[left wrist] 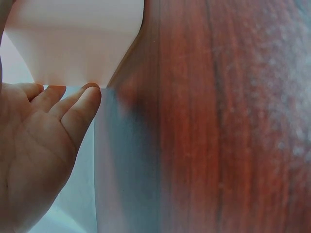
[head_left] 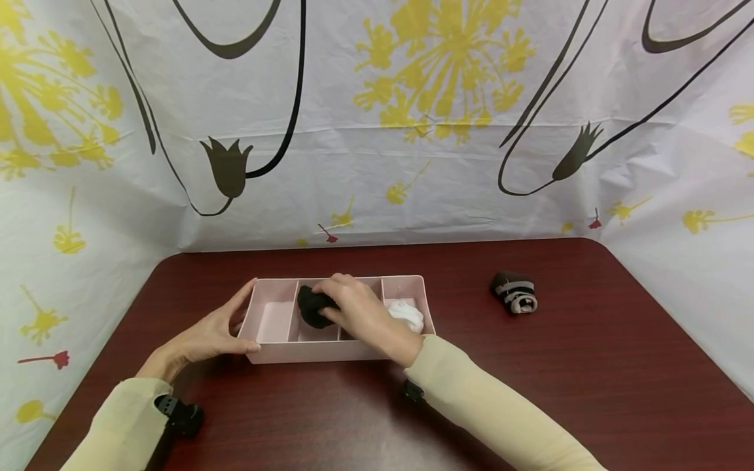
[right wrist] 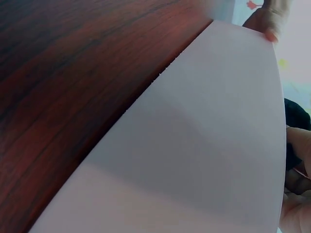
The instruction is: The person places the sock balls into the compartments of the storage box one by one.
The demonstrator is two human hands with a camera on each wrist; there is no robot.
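Cloth bundle in black, most likely a balled-up sock, is what my right hand has pinched between thumb and fingers. It sits in or just over the second compartment from the left of a pale pink divided box. Honestly can't tell from up here whether it touches the compartment floor, and my hand covers a good chunk of the next section too.

My left hand is gripping the left end of the box, thumb on the front corner and fingers spread toward the back one. Seems like a decent spot: the box looks like thin, smooth plastic, so I'd guess it's light, a bit flexy and happy to skate across the dark red wood-grain table if nothing holds it.

As for the bundle, I'd bet on light, soft and squishy, not slippery, nothing you could break. Only catch I can think of is it coming unrolled if you grab a loose edge, so I'd take it round its fat middle, from above, with a gentle squeeze. Same deal, I reckon, for the white cloth bundle lying in the rightmost compartment and the grey-and-black striped sock roll out on the table, well to the right of the box.
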